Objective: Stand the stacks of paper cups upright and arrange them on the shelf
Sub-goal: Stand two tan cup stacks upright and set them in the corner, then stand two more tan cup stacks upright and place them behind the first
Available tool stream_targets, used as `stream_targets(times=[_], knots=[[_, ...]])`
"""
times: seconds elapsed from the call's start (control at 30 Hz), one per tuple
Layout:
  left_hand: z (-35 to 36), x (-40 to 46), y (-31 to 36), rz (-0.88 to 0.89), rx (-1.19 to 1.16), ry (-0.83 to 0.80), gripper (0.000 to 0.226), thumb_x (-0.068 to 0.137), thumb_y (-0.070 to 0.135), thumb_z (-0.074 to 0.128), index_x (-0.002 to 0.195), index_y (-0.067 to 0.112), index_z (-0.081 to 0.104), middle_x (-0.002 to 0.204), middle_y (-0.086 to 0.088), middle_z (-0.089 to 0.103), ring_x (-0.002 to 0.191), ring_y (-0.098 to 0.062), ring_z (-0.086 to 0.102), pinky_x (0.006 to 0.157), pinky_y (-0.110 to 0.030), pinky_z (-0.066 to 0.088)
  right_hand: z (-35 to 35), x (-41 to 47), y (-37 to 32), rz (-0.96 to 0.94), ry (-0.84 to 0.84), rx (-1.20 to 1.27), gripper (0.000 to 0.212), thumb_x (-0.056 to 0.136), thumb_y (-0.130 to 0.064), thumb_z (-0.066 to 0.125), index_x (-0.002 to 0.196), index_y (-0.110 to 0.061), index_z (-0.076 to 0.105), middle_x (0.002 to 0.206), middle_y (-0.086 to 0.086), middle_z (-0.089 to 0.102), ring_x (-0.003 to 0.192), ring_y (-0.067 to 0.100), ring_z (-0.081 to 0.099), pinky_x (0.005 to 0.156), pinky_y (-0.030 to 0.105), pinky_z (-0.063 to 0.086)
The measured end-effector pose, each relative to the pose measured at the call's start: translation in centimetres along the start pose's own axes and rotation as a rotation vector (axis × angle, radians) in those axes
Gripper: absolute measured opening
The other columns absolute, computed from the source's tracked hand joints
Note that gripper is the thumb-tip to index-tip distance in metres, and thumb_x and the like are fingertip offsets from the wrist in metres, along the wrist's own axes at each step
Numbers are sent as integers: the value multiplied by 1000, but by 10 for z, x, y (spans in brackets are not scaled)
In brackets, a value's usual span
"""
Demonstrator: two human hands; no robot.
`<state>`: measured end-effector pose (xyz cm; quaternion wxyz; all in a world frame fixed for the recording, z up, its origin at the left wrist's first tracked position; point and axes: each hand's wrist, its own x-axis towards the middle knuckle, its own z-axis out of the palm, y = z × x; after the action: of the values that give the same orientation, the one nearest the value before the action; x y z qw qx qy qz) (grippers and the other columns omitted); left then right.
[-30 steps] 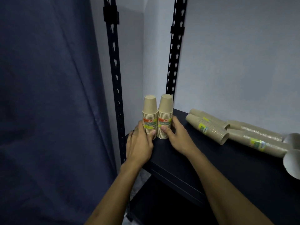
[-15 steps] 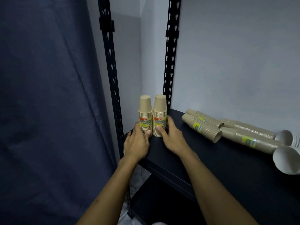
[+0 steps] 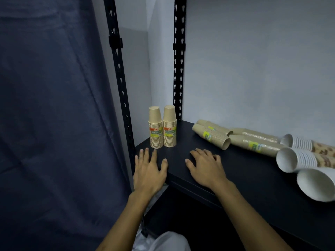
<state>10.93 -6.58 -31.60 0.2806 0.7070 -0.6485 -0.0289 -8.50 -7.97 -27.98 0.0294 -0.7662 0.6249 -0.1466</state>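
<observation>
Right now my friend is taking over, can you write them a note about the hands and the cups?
Left hand and right hand: both open, holding nothing, over the shelf's front edge.
Done: two brown stacks stand upright side by side in the back left corner.
Left: short brown stacks and long brown stacks lie on their sides by the wall; white stacks lie at the right. Stand them all up and line them up.

Tan cup stacks (image 3: 162,127), yellow-orange labels; black shelf (image 3: 253,178); navy curtain (image 3: 54,124).
</observation>
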Motion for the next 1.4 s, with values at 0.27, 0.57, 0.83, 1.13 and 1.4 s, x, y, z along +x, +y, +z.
stream_targets(times=[0.27, 0.57, 0.83, 1.13, 1.4], knots=[[-3, -27, 36, 91, 34, -38, 66, 100, 50, 38, 152, 9, 41, 162, -13, 32, 153, -25, 21, 126, -43, 8, -19, -36, 56, 28, 12, -67, 54, 102, -57, 32, 145, -27, 45, 156, -6, 41, 143, 18, 34, 113, 45, 25], [19, 36, 105, 139, 6, -402, 80, 99, 66, 29, 154, 8, 34, 164, -19, 21, 154, -33, 12, 125, -51, 9, -29, -28, 93, 22, 58, -136, 45, 101, -52, 38, 131, -25, 57, 131, -5, 56, 122, 18, 46, 102, 40, 34], [50, 83, 166, -118, -98, -338, 113, 82, 86, 1, 152, 5, 38, 163, -15, 28, 153, -37, 8, 116, -67, -13, -23, 0, 112, 113, 510, -78, 17, 93, -25, 54, 96, -11, 63, 99, 6, 61, 93, 28, 55, 83, 42, 45], [79, 106, 173, -204, -197, -159, 97, 74, 86, 34, 128, 11, 63, 147, -7, 50, 147, -32, 24, 117, -65, -9, -27, 56, 121, 154, 613, 7, 27, 95, -31, 47, 108, -16, 65, 113, 0, 68, 110, 22, 55, 96, 36, 32], [84, 111, 169, -241, -317, 10, 67, 70, 74, 50, 105, 19, 68, 123, -5, 64, 132, -29, 42, 122, -54, 8, -29, 94, 121, 176, 450, -48, 31, 100, -35, 48, 124, -21, 62, 112, -3, 70, 122, 18, 52, 109, 39, 20]])
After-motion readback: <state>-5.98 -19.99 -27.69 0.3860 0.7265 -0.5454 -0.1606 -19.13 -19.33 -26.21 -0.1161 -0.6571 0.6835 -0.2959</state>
